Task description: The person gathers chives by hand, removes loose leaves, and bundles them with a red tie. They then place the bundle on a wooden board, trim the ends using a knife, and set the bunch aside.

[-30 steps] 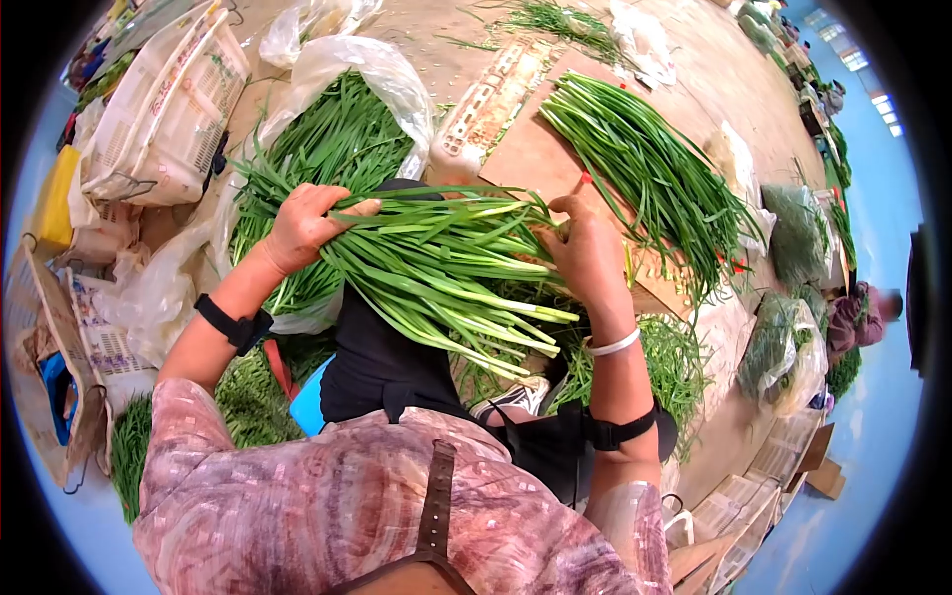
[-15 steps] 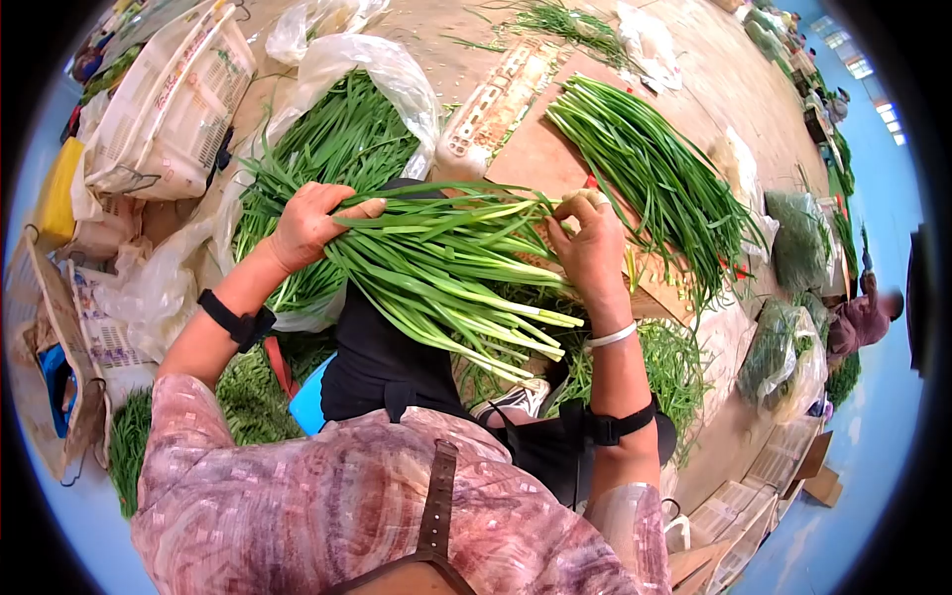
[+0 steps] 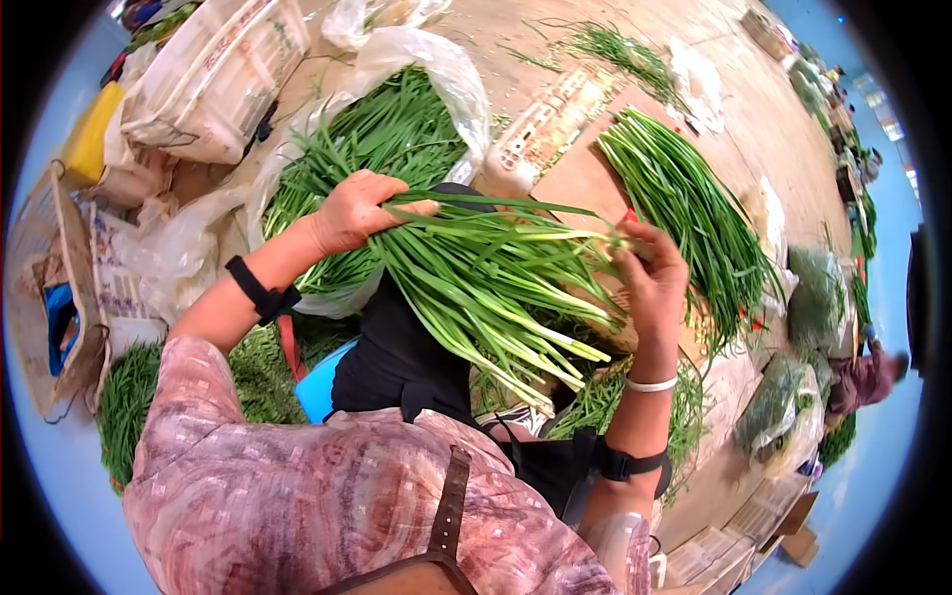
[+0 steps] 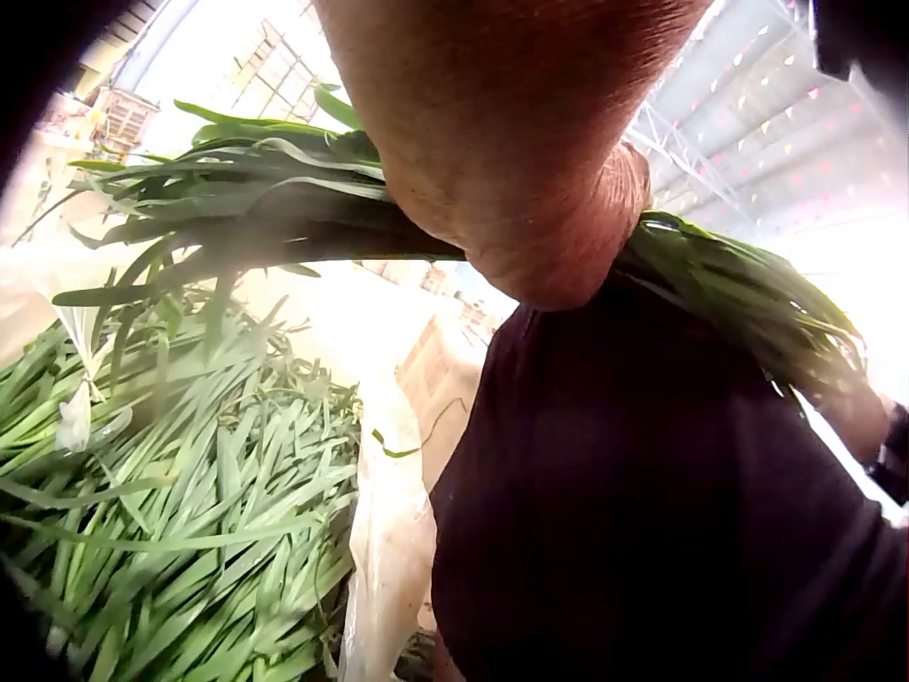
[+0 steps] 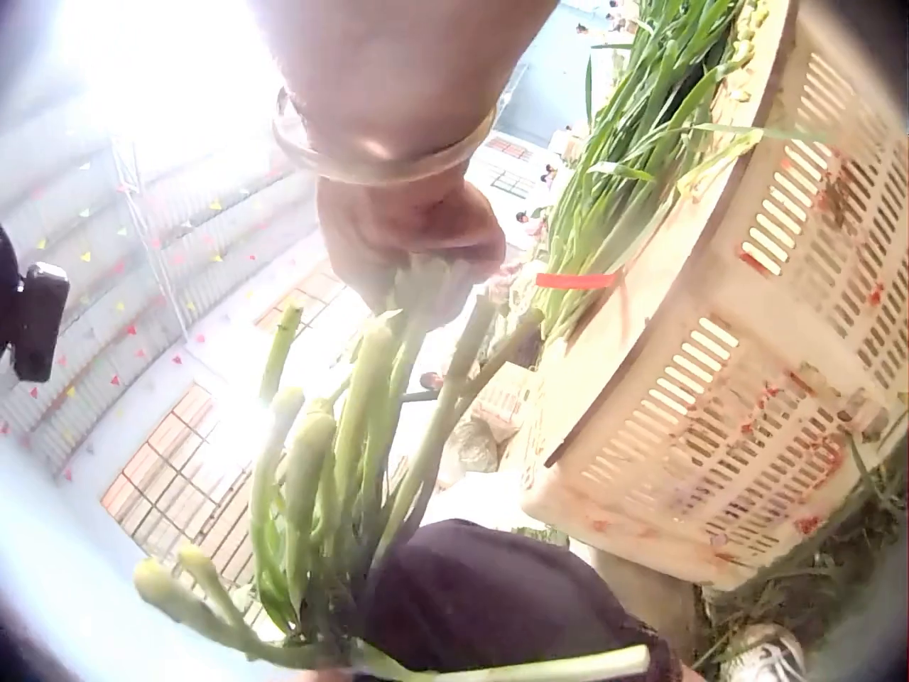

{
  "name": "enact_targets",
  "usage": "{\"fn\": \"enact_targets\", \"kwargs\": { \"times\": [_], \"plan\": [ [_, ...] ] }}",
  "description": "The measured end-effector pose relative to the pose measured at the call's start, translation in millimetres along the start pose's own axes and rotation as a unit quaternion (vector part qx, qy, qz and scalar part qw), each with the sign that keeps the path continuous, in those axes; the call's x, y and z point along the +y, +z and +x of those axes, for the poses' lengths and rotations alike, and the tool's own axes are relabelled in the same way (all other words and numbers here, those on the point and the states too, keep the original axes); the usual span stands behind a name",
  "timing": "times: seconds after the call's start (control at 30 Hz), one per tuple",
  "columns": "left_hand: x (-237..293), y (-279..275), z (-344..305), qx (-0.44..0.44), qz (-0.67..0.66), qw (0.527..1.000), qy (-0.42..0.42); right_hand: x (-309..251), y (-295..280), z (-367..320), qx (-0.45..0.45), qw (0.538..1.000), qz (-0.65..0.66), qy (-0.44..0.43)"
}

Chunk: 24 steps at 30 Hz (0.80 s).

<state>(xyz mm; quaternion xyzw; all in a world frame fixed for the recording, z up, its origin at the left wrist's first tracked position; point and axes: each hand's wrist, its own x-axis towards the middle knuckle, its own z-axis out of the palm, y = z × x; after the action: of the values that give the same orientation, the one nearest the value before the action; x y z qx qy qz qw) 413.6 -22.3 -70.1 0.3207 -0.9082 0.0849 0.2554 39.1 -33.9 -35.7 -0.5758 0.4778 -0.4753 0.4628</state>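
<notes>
A bunch of greens (image 3: pixel 486 283) stretches over one knee (image 4: pixel 611 455) in the grip of the left hand (image 3: pixel 365 210) as the right hand (image 3: pixel 654 278) pinches a stalk (image 3: pixel 570 232); a hard tug could snap it or drag others loose.

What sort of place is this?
Probably a produce market or vegetable packing hall: the left hand holds long greens, an open bag contains more, and plastic crates stand nearby.
</notes>
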Motion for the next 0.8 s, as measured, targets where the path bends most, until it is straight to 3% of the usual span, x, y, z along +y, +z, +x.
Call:
{"fn": "enact_targets", "kwargs": {
  "times": [0.13, 0.27, 0.33, 0.37, 0.4, 0.47, 0.53, 0.6, 0.7, 0.8],
  "plan": [
    [-2, 2, -1, -0.023, -0.027, 0.999, -0.007, 8, -4, 2, 0.011, 0.989, 0.128, 0.070],
    [-3, 7, -8, 0.008, -0.060, 0.998, -0.008, 12, -5, -3, -0.003, 0.991, 0.123, 0.057],
    [-5, 9, -8, 0.028, -0.084, 0.996, -0.023, 14, -3, -6, -0.025, 0.990, -0.139, -0.026],
    [-8, 8, -7, 0.032, -0.057, 0.998, 0.004, 13, -4, -7, -0.027, 0.979, -0.200, -0.041],
    [-7, 7, -6, 0.034, -0.056, 0.998, 0.002, 12, -2, -8, -0.029, 0.978, -0.201, -0.042],
    [-5, 4, -6, 0.008, -0.069, 0.997, -0.019, 10, 5, -12, 0.054, 0.948, -0.287, -0.123],
    [-4, 2, -5, 0.007, -0.054, 0.998, -0.013, 9, 11, -15, 0.070, 0.942, -0.305, -0.121],
    [-5, 4, -6, -0.003, -0.047, 0.999, -0.022, 7, 17, -20, 0.112, 0.901, -0.401, -0.122],
    [-1, 6, 1, 0.065, -0.036, 0.997, -0.006, 24, 12, -18, 0.145, 0.897, -0.393, -0.139],
    [-4, 8, -5, 0.040, -0.015, 0.999, -0.010, 33, 8, -19, 0.174, 0.902, -0.360, -0.165]
  ]
}}
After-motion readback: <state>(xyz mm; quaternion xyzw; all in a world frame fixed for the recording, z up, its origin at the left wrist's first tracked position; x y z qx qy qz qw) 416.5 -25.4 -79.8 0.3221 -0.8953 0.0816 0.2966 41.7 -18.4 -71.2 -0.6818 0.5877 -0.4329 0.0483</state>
